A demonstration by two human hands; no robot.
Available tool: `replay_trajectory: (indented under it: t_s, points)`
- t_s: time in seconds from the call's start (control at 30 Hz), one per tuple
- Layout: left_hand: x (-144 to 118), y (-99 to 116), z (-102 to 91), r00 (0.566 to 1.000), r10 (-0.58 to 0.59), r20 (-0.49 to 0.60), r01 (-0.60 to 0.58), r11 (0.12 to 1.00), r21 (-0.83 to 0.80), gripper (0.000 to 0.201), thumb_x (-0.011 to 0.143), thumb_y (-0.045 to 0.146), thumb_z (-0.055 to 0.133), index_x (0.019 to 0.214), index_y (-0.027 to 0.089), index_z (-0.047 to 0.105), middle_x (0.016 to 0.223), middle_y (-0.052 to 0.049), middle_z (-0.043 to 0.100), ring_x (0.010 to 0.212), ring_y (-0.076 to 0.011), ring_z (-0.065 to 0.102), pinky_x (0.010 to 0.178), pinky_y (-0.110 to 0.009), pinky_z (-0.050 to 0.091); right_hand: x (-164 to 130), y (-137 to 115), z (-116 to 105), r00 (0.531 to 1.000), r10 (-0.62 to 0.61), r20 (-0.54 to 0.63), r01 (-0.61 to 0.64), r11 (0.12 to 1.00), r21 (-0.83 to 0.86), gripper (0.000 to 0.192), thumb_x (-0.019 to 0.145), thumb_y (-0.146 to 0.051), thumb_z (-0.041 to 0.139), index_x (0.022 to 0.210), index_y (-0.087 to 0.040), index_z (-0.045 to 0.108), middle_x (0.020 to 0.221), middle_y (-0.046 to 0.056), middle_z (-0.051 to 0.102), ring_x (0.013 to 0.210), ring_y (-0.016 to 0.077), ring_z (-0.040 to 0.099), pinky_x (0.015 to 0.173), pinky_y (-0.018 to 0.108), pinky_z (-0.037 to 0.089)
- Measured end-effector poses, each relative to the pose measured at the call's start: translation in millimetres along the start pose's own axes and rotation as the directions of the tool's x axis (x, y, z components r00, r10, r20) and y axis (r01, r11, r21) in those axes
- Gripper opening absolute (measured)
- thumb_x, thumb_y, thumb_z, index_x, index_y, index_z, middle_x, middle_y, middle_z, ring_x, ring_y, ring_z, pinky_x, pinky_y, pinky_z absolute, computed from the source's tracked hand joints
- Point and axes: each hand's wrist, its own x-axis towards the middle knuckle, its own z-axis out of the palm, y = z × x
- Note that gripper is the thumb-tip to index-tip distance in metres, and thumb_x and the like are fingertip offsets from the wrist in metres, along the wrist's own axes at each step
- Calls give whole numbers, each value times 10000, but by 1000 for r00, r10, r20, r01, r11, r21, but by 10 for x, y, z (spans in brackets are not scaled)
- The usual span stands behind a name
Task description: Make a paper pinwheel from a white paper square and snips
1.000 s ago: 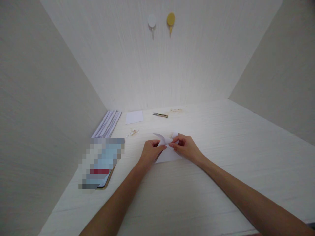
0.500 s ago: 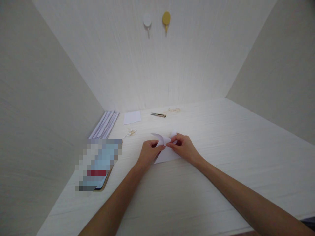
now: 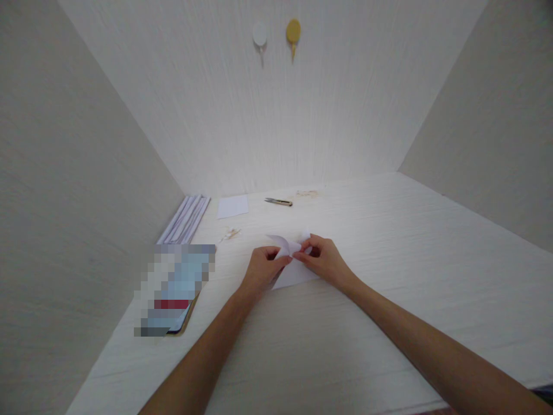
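Observation:
A white sheet of paper (image 3: 294,275) lies partly folded on the pale table (image 3: 389,242), its upper flaps lifted off the surface. My left hand (image 3: 261,268) pinches the left flap with thumb and fingers. My right hand (image 3: 325,260) pinches the right flap, and the fingertips of both hands nearly meet over the middle of the sheet. The lower part of the paper rests flat between my wrists.
Small scissors (image 3: 279,202) and a white paper square (image 3: 233,206) lie near the back wall. A stack of white sheets (image 3: 185,219) runs along the left wall, with a blurred tablet-like object (image 3: 175,288) in front. Two round hooks (image 3: 276,34) hang on the wall.
Both hands stay on the paper with only slight finger shifts; the view has drifted a little to the side.

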Motion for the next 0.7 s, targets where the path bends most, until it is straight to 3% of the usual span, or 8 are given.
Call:
replay_trajectory:
  t_s: [0.17,0.43,0.57,0.7]
  points:
    - [4,18,-6,1000,-11,21,12,999,-44,134,499,245,619,571,132,605,514,24,548,529,-129,521,532,-248,381,-16,-23,-8,999,-35,-7,34,999,-13,127,620,-228,631,560,-160,541,567,-25,481,459,74,410,421,212,336]
    - [15,-13,32,997,-14,-77,9,998,-61,85,524,199,599,574,142,638,537,23,597,497,-109,503,490,-225,350,-35,-41,2,997,-51,-58,53,998,34,133,615,-231,645,663,-183,531,620,-29,492,495,82,426,456,223,352]
    - [26,-28,25,995,-19,-101,-8,966,-257,75,512,200,634,556,141,617,512,22,589,483,-111,514,502,-234,378,-29,-40,4,989,-18,-144,53,968,245,484,549,-239,699,955,-235,434,793,-19,529,634,108,498,545,241,393]
    - [12,20,25,991,-39,-126,-33,855,-518,134,505,177,667,619,131,615,560,3,612,527,-119,550,556,-241,429,-27,-46,31,986,98,-137,-19,871,490,710,501,-221,737,1065,-285,309,895,-15,562,818,130,528,704,276,408]
